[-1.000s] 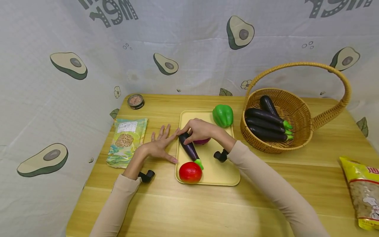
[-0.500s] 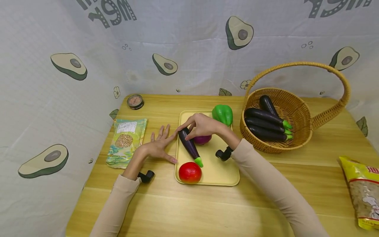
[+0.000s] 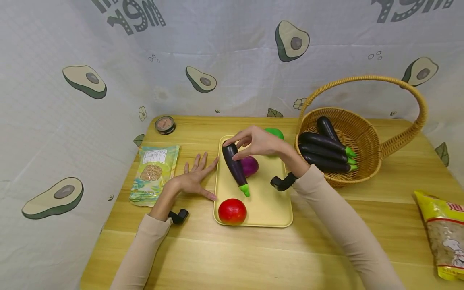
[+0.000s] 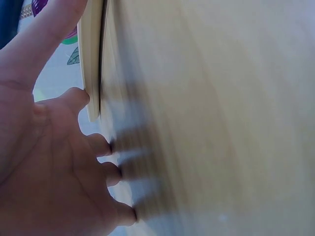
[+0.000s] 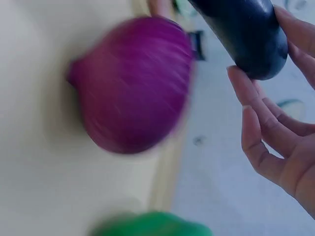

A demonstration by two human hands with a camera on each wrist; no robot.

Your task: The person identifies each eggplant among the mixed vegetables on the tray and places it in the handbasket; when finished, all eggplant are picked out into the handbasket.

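Note:
In the head view my right hand (image 3: 259, 141) pinches the thick end of a dark purple eggplant (image 3: 235, 166) between thumb and fingers. The eggplant slants over the yellow tray (image 3: 268, 215), its green stem end pointing toward me. Beside it on the tray sits a purple onion (image 3: 249, 166), large in the right wrist view. A red tomato-like item (image 3: 232, 212) lies at the tray's near left corner. A green bell pepper (image 3: 275, 133) is partly hidden behind my right hand. My left hand (image 3: 192, 179) is spread, fingertips on the table and at the tray's left edge.
A wicker basket (image 3: 366, 177) with a tall handle stands at right, holding several eggplants (image 3: 322, 155). Left of the tray lie a patterned food bag (image 3: 154, 175) and a small round tin (image 3: 165, 125). A yellow bag (image 3: 444, 237) sits at the far right edge.
My right hand has raised the eggplant and moved it away from me and slightly right, uncovering more of the onion and hiding more of the pepper. The left hand has stayed put.

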